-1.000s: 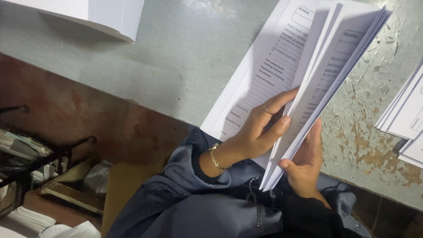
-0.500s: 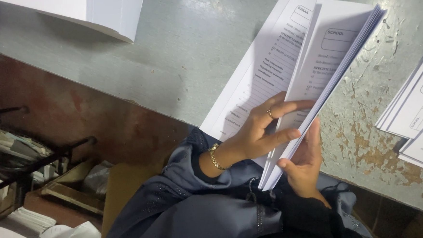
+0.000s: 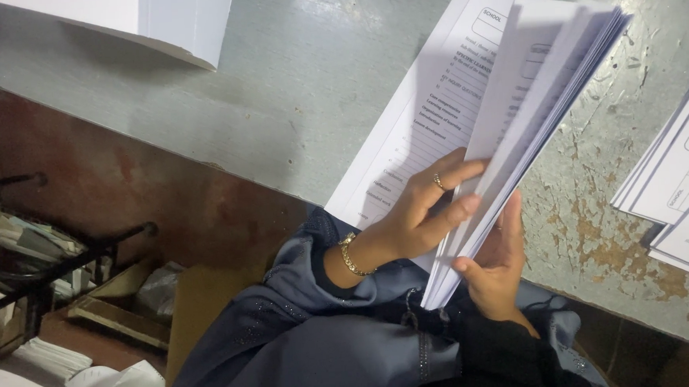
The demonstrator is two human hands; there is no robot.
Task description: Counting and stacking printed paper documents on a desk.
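Both hands grip the paper sheaf (image 3: 536, 105); fingers (image 3: 459, 211) between sheets.

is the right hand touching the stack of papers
Touching. The head view shows the right hand gripping the lower edge of the paper stack, thumb on top and fingers behind the sheets.

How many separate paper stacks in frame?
3, more may lie outside the frame: one stack held by left hand and right hand, a white stack top left, printed sheets at right edge.
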